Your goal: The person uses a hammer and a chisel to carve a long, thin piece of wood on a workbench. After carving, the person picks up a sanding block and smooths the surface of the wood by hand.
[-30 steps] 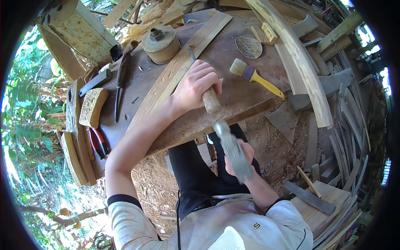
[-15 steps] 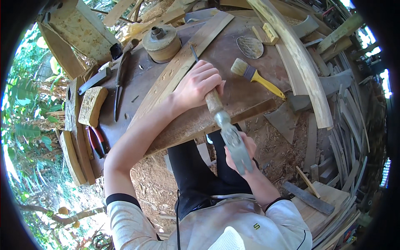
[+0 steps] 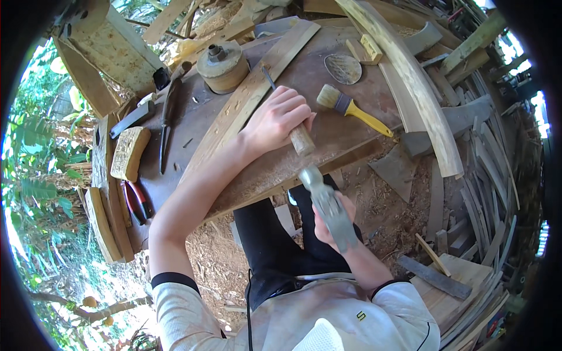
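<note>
My left hand point(image 3: 278, 120) is wrapped around the wooden handle of a chisel point(image 3: 302, 141). Its thin steel blade slants down onto a long wooden board point(image 3: 289, 51), close to several small holes cut in the wood. My right hand point(image 3: 323, 227) is closed on a claw hammer point(image 3: 331, 206), mostly behind the metal head; the hammer's own handle is hidden. The striking face points at the butt of the chisel handle, a small gap apart. To the right of my left hand lies a yellow-handled paintbrush point(image 3: 367, 120).
A round grinder-like metal piece point(image 3: 222, 69) stands behind the board. On the left are red-handled pliers point(image 3: 136, 202), a long dark pointed tool point(image 3: 166, 128) and wood blocks point(image 3: 130, 153). A long curved timber point(image 3: 410, 82) overhangs the table's right side. Wood strips are piled at far right.
The hammer head has drawn back slightly from the chisel's butt, toward my body. My left hand keeps its grip on the chisel. The whole view has shifted a little.
</note>
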`<state>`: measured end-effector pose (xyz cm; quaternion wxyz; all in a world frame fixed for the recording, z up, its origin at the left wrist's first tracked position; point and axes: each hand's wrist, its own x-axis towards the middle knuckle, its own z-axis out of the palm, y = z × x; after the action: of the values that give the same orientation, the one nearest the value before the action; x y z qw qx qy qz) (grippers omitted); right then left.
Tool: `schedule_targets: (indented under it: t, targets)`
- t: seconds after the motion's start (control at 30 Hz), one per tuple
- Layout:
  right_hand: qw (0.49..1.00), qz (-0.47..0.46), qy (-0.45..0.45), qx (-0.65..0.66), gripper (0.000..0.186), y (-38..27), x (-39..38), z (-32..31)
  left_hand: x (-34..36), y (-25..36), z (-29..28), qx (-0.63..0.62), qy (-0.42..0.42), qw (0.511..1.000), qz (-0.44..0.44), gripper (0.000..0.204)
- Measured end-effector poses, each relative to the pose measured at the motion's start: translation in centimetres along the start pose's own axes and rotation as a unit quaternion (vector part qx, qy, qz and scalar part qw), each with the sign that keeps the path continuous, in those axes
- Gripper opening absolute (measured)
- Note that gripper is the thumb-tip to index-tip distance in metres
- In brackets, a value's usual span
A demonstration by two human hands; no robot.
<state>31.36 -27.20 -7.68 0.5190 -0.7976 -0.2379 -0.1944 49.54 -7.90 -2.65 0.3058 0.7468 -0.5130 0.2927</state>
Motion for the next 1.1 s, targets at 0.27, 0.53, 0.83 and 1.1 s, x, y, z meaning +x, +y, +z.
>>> schedule_targets:
  t: [0.27, 0.53, 0.83, 1.1]
  targets:
    - [0.997, 0.05, 0.038, 0.042, 0.011, 0.7, -1.8, 0.5, -0.2, 0.1, -0.3, -0.001, -0.013, 1.0, 0.011, 0.03]
    - [1.0, 0.016, 0.017, -0.007, 0.015, -0.6, -2.1, -2.1, -0.4, -0.1, -0.4, -0.024, -0.009, 1.0, 0.002, 0.031]
    - [0.998, 0.046, -0.032, 0.009, 0.021, -2.0, 3.5, -0.2, -0.4, -0.9, -0.8, -0.027, -0.006, 1.0, -0.008, 0.03]
    - [0.997, -0.001, 0.027, -0.072, 0.017, 0.4, 0.8, 0.8, 0.0, -1.3, -1.3, -0.036, 0.015, 0.999, -0.028, 0.029]
